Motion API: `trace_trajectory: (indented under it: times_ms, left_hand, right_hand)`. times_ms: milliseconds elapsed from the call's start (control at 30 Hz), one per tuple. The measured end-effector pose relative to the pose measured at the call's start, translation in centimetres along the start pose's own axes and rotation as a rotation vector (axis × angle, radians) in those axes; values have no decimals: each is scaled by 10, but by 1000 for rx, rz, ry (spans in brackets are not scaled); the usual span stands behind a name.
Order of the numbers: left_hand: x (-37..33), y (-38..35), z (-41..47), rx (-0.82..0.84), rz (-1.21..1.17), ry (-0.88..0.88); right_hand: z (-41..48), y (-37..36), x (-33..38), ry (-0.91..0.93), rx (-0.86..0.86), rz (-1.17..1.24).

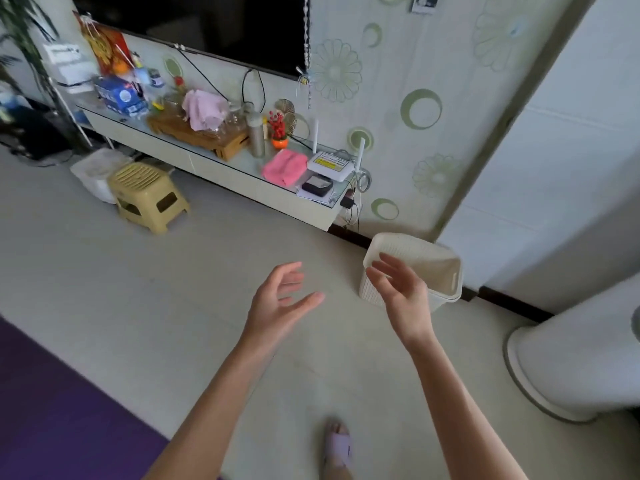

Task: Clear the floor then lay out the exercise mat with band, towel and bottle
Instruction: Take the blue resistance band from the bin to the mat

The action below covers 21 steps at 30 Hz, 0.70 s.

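The purple exercise mat [52, 410] lies flat on the pale tiled floor [138, 289] at the lower left, cut off by the frame's edge. The folded pink towel [284, 167] rests on the glass top of the low white table [207, 169] under the black television [207, 26]. The brushed-steel bottle [257, 136] stands upright just behind the towel. Both are well apart from the mat.

The left hand [277, 303] is held out above the bare floor, palm turned inward. Its fingers are spread and loosely bent, and its grip is slack and holds nothing. The right hand [403, 299] is raised beside it with straight, fanned fingers, and its grip is likewise loose and empty. It shows in front of the near rim of a white woven plastic basket [415, 241] that stands on the floor by the wall. Whether it touches the basket cannot be told.

On the table to the right of the towel sits a white router [330, 164] with upright aerials. To the bottle's left is a wooden tea tray [201, 133] with a pale pink cloth [204, 109] heaped on it. A yellow plastic stool [149, 192] stands on the floor before the table. A foot in a lilac slipper [337, 445] shows at the bottom edge.
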State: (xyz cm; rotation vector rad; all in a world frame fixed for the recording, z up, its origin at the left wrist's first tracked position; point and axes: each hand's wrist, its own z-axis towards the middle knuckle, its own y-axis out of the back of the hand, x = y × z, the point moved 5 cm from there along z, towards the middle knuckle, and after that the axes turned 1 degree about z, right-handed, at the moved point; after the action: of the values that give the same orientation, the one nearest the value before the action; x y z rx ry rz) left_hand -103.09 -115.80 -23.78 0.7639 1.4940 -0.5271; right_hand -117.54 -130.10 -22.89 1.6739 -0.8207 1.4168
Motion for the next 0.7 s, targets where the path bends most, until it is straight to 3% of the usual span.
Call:
trace_trajectory:
  times_ms: [400,700]
  left_hand:
    - [-13,-63,235,-7,33,51]
    - [-1,-106,363,73,50,106]
  right_hand:
    - [246,8,-10,-55,2,0]
    - [365,15,-32,-152,-47,-3]
